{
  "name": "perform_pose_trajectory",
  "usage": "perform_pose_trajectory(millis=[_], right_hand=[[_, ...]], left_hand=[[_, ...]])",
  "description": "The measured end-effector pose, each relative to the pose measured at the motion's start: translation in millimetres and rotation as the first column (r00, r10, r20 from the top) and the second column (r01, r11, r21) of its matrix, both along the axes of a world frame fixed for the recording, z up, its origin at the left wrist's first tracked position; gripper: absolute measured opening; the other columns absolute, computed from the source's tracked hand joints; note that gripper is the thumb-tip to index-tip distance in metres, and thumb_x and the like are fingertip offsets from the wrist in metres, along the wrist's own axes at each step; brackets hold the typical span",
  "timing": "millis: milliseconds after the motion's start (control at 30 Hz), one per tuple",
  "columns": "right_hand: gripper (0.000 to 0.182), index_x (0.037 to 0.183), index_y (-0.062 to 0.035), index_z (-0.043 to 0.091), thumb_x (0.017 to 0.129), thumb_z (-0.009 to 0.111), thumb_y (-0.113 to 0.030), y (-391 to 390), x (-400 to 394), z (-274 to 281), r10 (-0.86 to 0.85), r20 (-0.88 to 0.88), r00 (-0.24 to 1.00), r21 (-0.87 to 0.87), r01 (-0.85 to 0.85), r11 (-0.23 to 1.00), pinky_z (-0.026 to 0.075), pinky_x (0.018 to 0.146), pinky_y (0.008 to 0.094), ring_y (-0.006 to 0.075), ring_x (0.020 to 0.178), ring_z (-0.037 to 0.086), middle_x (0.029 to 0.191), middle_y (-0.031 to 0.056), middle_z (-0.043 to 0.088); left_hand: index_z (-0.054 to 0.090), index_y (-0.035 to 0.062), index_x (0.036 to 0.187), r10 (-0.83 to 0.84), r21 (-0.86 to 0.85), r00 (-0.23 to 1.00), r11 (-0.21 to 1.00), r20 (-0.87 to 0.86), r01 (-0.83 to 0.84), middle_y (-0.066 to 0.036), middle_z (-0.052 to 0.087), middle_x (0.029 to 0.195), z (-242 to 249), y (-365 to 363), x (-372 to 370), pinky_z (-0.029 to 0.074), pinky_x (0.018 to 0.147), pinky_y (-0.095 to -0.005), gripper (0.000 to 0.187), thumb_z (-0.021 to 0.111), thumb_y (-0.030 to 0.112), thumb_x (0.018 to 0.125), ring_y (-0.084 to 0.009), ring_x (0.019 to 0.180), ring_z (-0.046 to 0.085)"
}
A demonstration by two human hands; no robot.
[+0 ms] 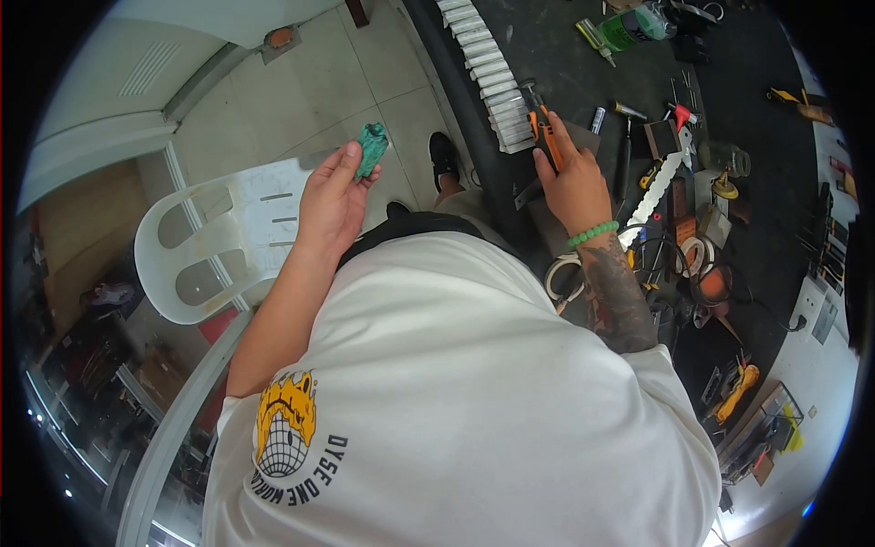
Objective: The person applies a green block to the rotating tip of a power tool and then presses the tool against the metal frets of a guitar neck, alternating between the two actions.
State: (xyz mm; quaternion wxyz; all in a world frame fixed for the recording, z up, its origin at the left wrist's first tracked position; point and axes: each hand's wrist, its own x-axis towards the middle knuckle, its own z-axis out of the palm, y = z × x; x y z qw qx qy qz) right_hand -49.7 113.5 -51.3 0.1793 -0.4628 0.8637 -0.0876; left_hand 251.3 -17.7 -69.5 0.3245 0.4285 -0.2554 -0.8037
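My left hand (335, 196) is closed on a rough green stone-like lump (372, 150), pinched between thumb and fingers above the floor near the white chair. What the lump is made of I cannot make out. My right hand (576, 187), with a green bead bracelet (592, 233) at its wrist, reaches over the dark workbench. Its thumb and fingers are around the orange-and-black handles of a pair of pliers (544, 132), whose dark head points away from me. Beside the pliers, a row of white folded strips (492, 73) runs along the bench edge.
The dark workbench (729, 109) carries a green bottle (631, 27), a roll of tape (697, 255), a glass jar (729, 159), cables and many small tools. To my left stands a white plastic chair (214, 237) on the tiled floor (301, 91), near a glass partition.
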Motion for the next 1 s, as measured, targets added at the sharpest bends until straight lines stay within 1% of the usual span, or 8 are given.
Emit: perform_pose_trajectory(millis=[133,233,333,467,500,567,600,1000], right_hand=[[0.065,0.158,-0.0324,0.042,0.098,0.066,-0.037,1,5,8,-0.005,0.005,1.0,-0.011,0.005,1.0,0.06,0.076,0.0505,0.0434,0.085,0.072,0.097,0.0229,0.066],[0.063,0.156,-0.0306,0.044,0.097,0.067,-0.034,6,21,24,0.0,0.116,0.993,-0.082,0.01,0.997,0.059,0.076,0.0489,0.0432,0.084,0.072,0.091,0.0231,0.067],[0.064,0.155,-0.0217,0.047,0.096,0.07,-0.027,9,43,41,0.189,0.362,0.913,-0.306,-0.075,0.949,0.056,0.076,0.0462,0.0423,0.082,0.071,0.081,0.0231,0.066],[0.064,0.156,-0.0203,0.046,0.096,0.07,-0.028,10,76,67,0.277,0.512,0.813,-0.322,-0.117,0.939,0.056,0.075,0.0459,0.0414,0.08,0.069,0.083,0.0223,0.066],[0.064,0.156,-0.0203,0.046,0.096,0.07,-0.028,9,82,73,0.277,0.508,0.816,-0.327,-0.115,0.938,0.056,0.075,0.0459,0.0414,0.08,0.069,0.083,0.0223,0.066],[0.063,0.155,-0.0166,0.047,0.098,0.071,-0.023,6,90,88,0.251,0.513,0.821,-0.158,-0.197,0.968,0.056,0.079,0.0398,0.0397,0.09,0.073,0.097,0.0244,0.071],[0.063,0.155,-0.0167,0.046,0.098,0.071,-0.024,8,93,87,0.268,0.5,0.824,-0.19,-0.198,0.962,0.055,0.076,0.0411,0.0394,0.083,0.071,0.091,0.023,0.069],[0.065,0.156,-0.0207,0.043,0.097,0.067,-0.031,20,104,92,0.268,0.471,0.841,-0.198,-0.195,0.961,0.055,0.075,0.0482,0.0427,0.082,0.068,0.086,0.0238,0.062]], left_hand=[[0.07,0.0022,0.117,0.016,0.006,1.0,1.0,0.014,-0.016,-0.005,0.071,0.112,2,1,-1,0.048,0.095,-0.0327,0.03,0.068,0.029,0.103,-0.0144,0.1,0.06],[0.069,0.0023,0.118,0.005,0.003,1.0,1.0,-0.019,-0.005,-0.005,0.071,0.112,3,2,-4,0.048,0.095,-0.0327,0.03,0.068,0.028,0.103,-0.0143,0.1,0.061],[0.069,0.0024,0.119,-0.02,0.005,0.999,1.0,-0.03,0.02,-0.005,0.071,0.113,6,5,-7,0.048,0.094,-0.033,0.03,0.068,0.028,0.103,-0.0144,0.1,0.061],[0.069,0.0037,0.117,-0.053,0.005,0.998,0.999,-0.038,0.053,-0.006,0.071,0.112,13,9,-6,0.048,0.096,-0.0325,0.029,0.067,0.029,0.103,-0.0164,0.099,0.062],[0.069,0.0028,0.118,-0.061,0.002,0.997,0.998,-0.038,0.061,-0.005,0.071,0.112,14,11,-5,0.048,0.095,-0.0329,0.03,0.067,0.028,0.103,-0.0155,0.1,0.061],[0.07,0.0019,0.12,-0.07,-0.007,0.997,0.998,-0.041,0.07,-0.004,0.071,0.112,16,12,-3,0.047,0.095,-0.0334,0.031,0.067,0.028,0.104,-0.0146,0.1,0.06],[0.069,0.0016,0.12,-0.071,-0.013,0.997,0.997,-0.04,0.071,-0.004,0.071,0.112,16,13,-1,0.047,0.095,-0.0334,0.031,0.066,0.028,0.104,-0.0147,0.1,0.06],[0.069,0.0024,0.118,-0.077,-0.058,0.996,0.996,-0.045,0.074,-0.005,0.071,0.113,20,20,3,0.047,0.097,-0.0334,0.031,0.067,0.029,0.103,-0.015,0.1,0.061]])
